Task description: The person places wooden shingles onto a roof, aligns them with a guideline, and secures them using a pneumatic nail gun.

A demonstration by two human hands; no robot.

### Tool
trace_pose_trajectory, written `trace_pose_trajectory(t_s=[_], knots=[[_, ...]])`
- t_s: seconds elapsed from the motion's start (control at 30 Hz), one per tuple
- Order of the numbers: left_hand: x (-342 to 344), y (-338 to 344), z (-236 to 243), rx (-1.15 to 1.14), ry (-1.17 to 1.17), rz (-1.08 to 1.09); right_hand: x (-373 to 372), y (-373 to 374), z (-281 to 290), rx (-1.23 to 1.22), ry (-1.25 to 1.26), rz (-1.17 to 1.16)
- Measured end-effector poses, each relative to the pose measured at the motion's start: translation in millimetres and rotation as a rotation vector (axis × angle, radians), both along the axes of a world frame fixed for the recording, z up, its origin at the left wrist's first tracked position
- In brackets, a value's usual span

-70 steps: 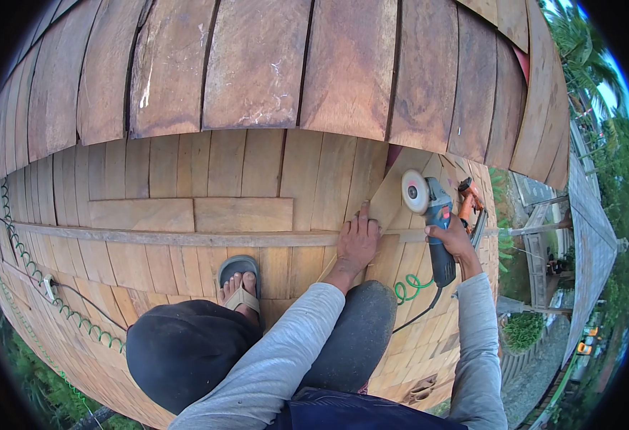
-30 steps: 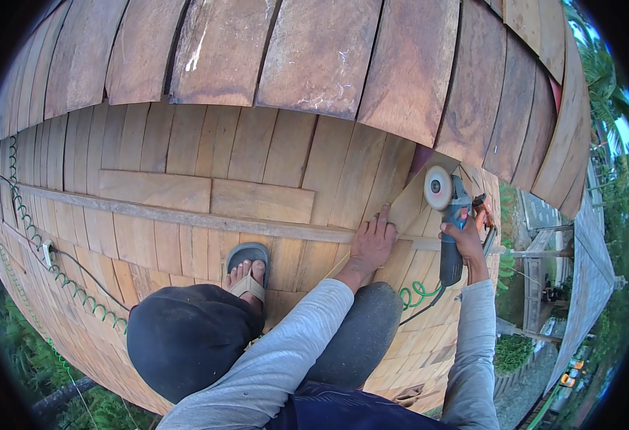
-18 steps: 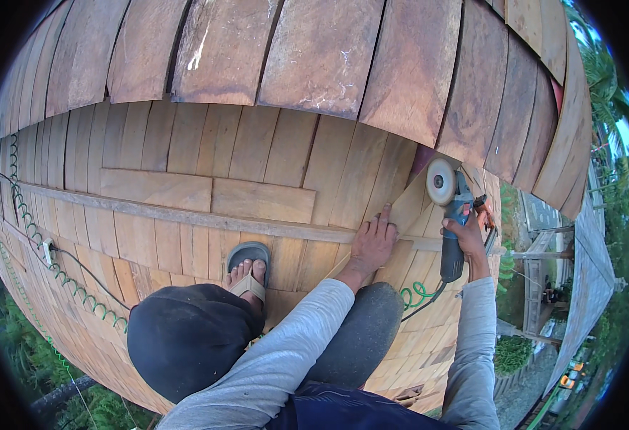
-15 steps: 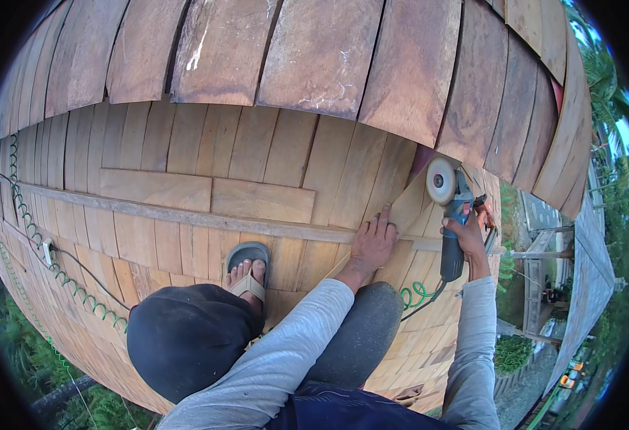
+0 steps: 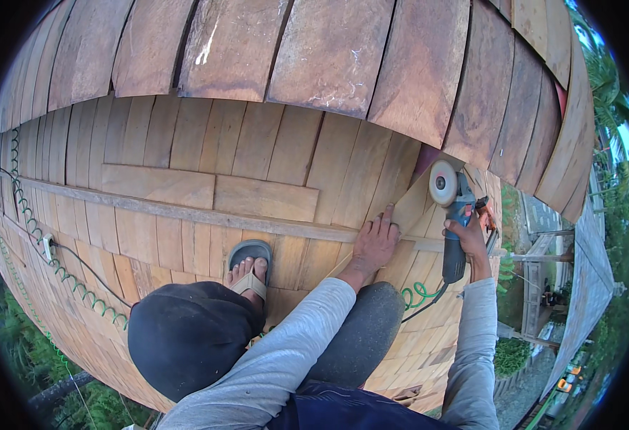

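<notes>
My right hand (image 5: 470, 240) is wrapped round the body of a blue and dark grey angle grinder (image 5: 453, 247). Its pale round disc (image 5: 442, 183) faces up beside the lower edge of the overhanging shingles, close to a slanted wooden board (image 5: 413, 204). Whether the disc touches the wood or spins, I cannot tell. To the left of the grinder, my left hand (image 5: 376, 247) lies flat with fingers stretched out, pressing on the slanted board. A dark power cord (image 5: 429, 302) runs from the grinder's rear end.
Wooden shingles (image 5: 142, 240) cover the sloping roof, with a narrow batten (image 5: 164, 209) across it. Two loose boards (image 5: 264, 198) rest above the batten. My sandalled foot (image 5: 248, 276) stands below it. A coiled green hose (image 5: 88, 295) and white socket (image 5: 48, 247) lie left. The roof edge drops off right.
The view has shifted very slightly against the roof. Both hands and the grinder keep nearly the same place.
</notes>
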State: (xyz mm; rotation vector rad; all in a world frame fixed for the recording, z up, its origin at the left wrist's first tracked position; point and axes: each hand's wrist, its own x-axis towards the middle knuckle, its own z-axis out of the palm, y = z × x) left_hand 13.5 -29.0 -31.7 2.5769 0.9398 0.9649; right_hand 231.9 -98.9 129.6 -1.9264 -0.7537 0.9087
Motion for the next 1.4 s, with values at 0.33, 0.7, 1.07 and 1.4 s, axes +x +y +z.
trace_pose_trajectory(t_s=[0.33,0.7,1.07,1.4], knots=[[4,-2,-2,-0.037,0.023,-0.011,8,1,-5,-0.035,0.016,-0.003],[2,-1,-3,-0.065,0.028,-0.025,4,6,-1,-0.002,0.014,0.004],[1,-1,-1,-0.093,0.092,-0.033,15,-36,-10,0.352,0.568,-0.275],[11,-4,-9,-0.044,-0.01,0.008,-57,-138,-48,0.935,1.047,-0.409]])
